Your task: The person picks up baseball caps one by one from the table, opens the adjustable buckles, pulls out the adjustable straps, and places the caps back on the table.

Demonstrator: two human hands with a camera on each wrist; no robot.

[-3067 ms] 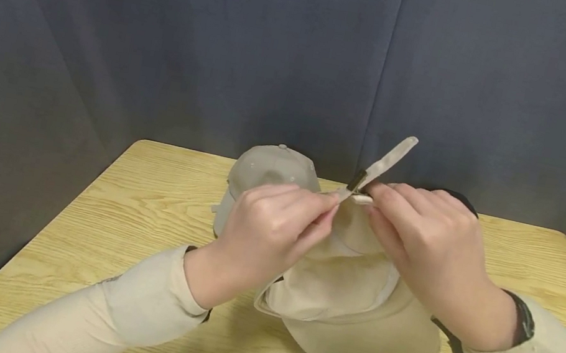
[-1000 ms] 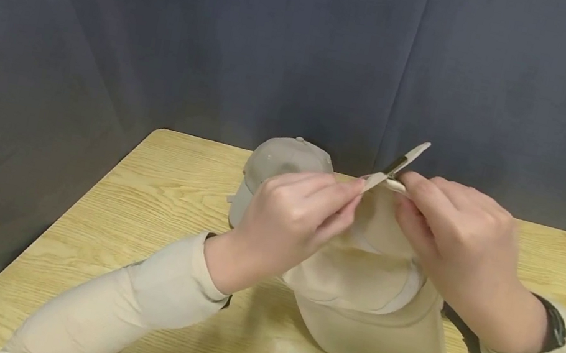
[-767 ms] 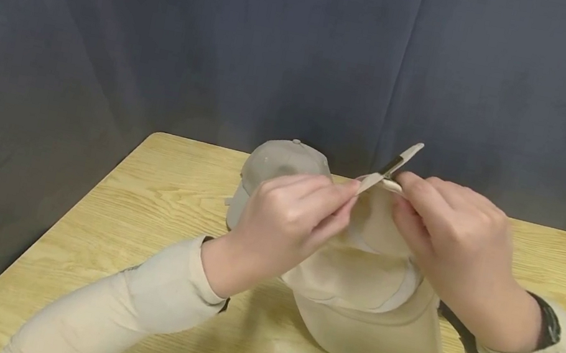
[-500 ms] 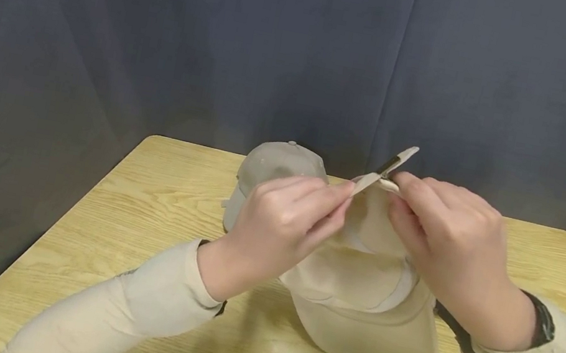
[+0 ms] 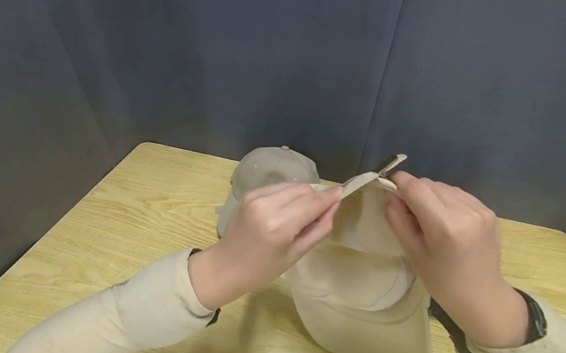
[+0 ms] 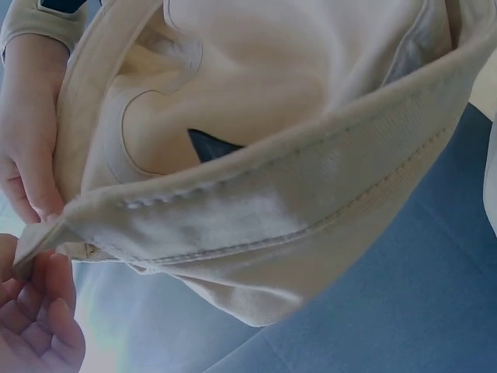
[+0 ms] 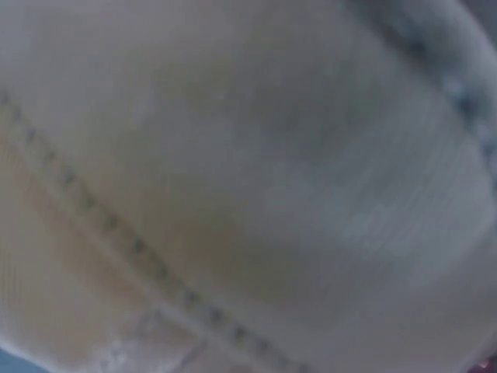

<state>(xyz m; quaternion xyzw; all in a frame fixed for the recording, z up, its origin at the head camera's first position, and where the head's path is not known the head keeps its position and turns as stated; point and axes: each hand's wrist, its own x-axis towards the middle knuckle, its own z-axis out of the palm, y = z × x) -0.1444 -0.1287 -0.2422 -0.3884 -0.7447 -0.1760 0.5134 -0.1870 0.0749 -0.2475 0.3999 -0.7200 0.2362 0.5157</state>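
A beige baseball cap (image 5: 368, 337) is held in front of me with its hollow inside towards me and its brim down near the table. My left hand (image 5: 274, 225) pinches the cap's back strap (image 5: 359, 183). Opposite it, my right hand (image 5: 447, 243) grips the cap's edge beside a dark metal buckle (image 5: 387, 164). The strap runs through this buckle, and a short end sticks out beyond it. In the left wrist view, the left fingers (image 6: 58, 287) curl round the strap at the stitched band. Blurred cap fabric (image 7: 233, 179) fills the right wrist view, hiding the right fingertips.
A second cap, greyish beige (image 5: 275, 172), stands on the wooden table (image 5: 141, 208) behind my left hand. Dark cloth (image 5: 225, 53) hangs behind the table and along its left side.
My left hand has drawn the strap to the left through the buckle. The free end beyond the buckle has become much shorter. My right hand keeps its grip on the cap's edge.
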